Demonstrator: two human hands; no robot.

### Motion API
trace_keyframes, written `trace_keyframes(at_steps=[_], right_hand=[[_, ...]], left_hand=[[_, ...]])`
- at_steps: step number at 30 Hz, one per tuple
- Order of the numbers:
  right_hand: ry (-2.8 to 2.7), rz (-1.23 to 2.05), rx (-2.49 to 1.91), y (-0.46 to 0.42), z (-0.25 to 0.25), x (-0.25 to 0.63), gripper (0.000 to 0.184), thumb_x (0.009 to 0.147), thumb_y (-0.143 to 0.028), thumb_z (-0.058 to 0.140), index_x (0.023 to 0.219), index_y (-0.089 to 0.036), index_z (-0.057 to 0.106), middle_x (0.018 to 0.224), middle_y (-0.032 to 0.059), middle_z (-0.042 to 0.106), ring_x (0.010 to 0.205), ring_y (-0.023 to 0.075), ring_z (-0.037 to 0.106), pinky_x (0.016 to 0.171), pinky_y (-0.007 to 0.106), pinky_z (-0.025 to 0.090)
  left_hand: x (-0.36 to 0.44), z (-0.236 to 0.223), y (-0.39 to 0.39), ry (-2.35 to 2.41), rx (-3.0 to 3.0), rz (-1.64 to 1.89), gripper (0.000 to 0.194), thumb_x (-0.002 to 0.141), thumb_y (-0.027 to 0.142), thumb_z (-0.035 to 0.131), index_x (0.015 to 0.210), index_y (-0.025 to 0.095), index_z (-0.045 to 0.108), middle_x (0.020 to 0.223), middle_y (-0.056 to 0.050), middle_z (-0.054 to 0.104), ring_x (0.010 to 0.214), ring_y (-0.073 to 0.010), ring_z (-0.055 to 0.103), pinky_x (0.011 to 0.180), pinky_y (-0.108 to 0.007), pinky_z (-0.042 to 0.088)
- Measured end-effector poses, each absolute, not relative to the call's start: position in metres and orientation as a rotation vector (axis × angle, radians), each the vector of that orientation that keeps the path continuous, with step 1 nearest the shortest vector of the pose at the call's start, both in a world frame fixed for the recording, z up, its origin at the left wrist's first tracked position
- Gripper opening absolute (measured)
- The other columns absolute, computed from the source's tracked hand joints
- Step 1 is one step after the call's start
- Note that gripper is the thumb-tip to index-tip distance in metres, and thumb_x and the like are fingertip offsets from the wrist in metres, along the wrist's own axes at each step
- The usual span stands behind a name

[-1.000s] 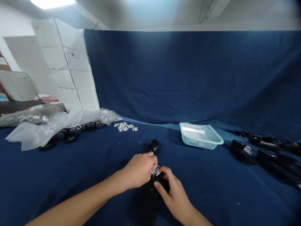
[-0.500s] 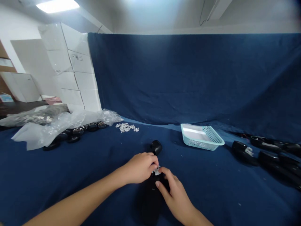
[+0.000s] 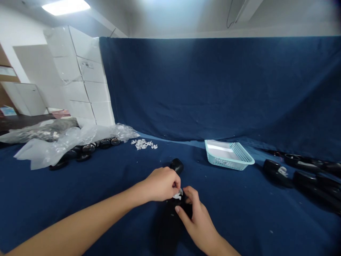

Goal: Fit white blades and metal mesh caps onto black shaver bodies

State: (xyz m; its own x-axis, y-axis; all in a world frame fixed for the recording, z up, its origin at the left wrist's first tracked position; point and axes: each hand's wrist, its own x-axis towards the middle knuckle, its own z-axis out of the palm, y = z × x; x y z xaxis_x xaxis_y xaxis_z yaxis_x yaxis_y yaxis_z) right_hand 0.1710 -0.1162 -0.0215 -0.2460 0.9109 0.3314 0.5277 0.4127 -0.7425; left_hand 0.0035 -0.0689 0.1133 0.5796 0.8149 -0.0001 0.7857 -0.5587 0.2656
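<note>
In the head view, my left hand (image 3: 163, 185) pinches a small white plastic piece (image 3: 177, 195) from above, its fingertips pressed together. The white piece sits at the top of a dark, glossy black plastic part (image 3: 186, 209), whose outline blends into the shadow below. My right hand (image 3: 199, 220) curls around this black part from the right, thumb on the near side and fingers on the far side. Just beyond my left hand, another rounded black part (image 3: 177, 165) lies on the blue cloth, partly hidden by my fingers.
A heap of white plastic pieces (image 3: 144, 144) lies farther back. A light blue basket (image 3: 230, 163) stands right of it. Several black parts (image 3: 277, 174) line the right side, others (image 3: 87, 148) rest left beside plastic bags (image 3: 48, 149). White boxes (image 3: 87, 85) and a blue curtain (image 3: 213, 85) stand behind.
My left hand has lifted slightly and its fingers have closed more over the white piece. The right index finger has shifted up a little, away from the piece.
</note>
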Motion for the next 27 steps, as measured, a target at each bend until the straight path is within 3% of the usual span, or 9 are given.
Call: trace_keyframes(at_steps=[6,11,21,27], right_hand=[[-1.888,0.664,-1.203,-0.114,-0.023,0.172,0.054,0.088,-0.028,0.053,0.135,-0.03,0.026,0.126,0.0068,0.059,0.104,0.0238,0.062,0.091,0.041,0.051],[-1.866,0.699,-1.191,-0.114,-0.022,0.171,0.055,0.087,-0.026,0.053,0.135,-0.03,0.028,0.123,0.0062,0.061,0.102,0.0232,0.063,0.091,0.041,0.051],[-1.815,0.837,-1.131,-0.116,-0.014,0.171,0.058,0.089,-0.023,0.05,0.138,-0.033,0.021,0.133,0.004,0.058,0.112,0.0216,0.06,0.098,0.043,0.046],[-1.763,0.884,-1.044,-0.114,-0.015,0.171,0.062,0.089,-0.023,0.052,0.142,-0.028,0.02,0.129,0.0072,0.06,0.116,0.0209,0.059,0.102,0.042,0.044]], left_hand=[[0.011,0.116,-0.07,1.336,2.693,0.014,0.018,0.074,0.012,0.057,0.076,0.023,0.071,0.074,-0.004,0.072,0.066,-0.0227,0.067,0.057,-0.027,0.042],[0.012,0.112,-0.064,1.194,2.846,-0.077,0.014,0.076,0.011,0.058,0.079,0.019,0.069,0.079,-0.008,0.071,0.066,-0.0254,0.068,0.057,-0.03,0.046],[0.012,0.107,-0.059,1.083,2.96,-0.149,0.02,0.074,0.007,0.058,0.085,0.021,0.067,0.08,-0.006,0.07,0.063,-0.0229,0.066,0.054,-0.027,0.044],[0.004,0.109,-0.054,0.837,3.0,-0.023,0.015,0.079,0.007,0.058,0.077,0.019,0.066,0.078,-0.004,0.068,0.068,-0.0209,0.065,0.058,-0.026,0.045]])
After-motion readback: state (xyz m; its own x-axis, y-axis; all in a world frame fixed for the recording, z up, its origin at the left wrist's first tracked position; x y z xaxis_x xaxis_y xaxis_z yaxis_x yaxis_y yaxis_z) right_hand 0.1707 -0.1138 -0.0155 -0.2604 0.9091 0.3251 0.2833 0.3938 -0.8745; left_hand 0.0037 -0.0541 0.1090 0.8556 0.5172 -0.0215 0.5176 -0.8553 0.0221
